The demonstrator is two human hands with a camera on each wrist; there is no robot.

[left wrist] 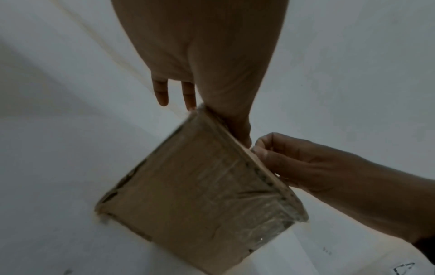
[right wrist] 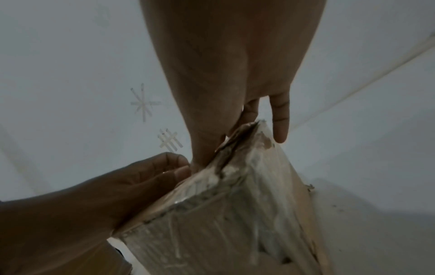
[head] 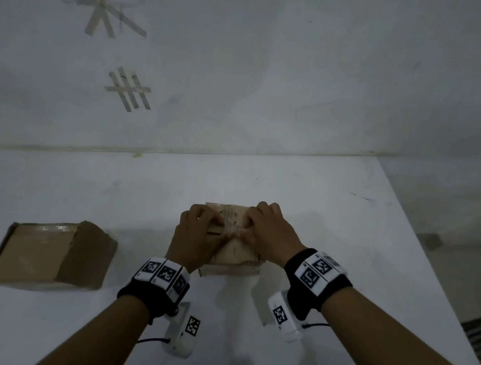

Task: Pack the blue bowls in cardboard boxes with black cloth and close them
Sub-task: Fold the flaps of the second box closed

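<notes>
A taped cardboard box (head: 236, 257) stands on the white table (head: 335, 212) right in front of me. My left hand (head: 207, 220) and right hand (head: 255, 223) both lie on its top. Their fingers curl over the far side and the thumbs meet on the folded flaps at the middle seam. The left wrist view has the box's side (left wrist: 188, 186) below my left hand (left wrist: 212, 111), and the right hand (left wrist: 261, 147) pinches the top edge. From the right wrist, my right hand (right wrist: 247, 130) holds a worn flap of the box (right wrist: 235, 214). No blue bowl or black cloth shows.
A second cardboard box (head: 52, 253), shut and taped, lies on the table to the left. The wall behind carries tape marks (head: 103, 4). The table's right edge (head: 439, 282) runs diagonally, with the floor beyond it.
</notes>
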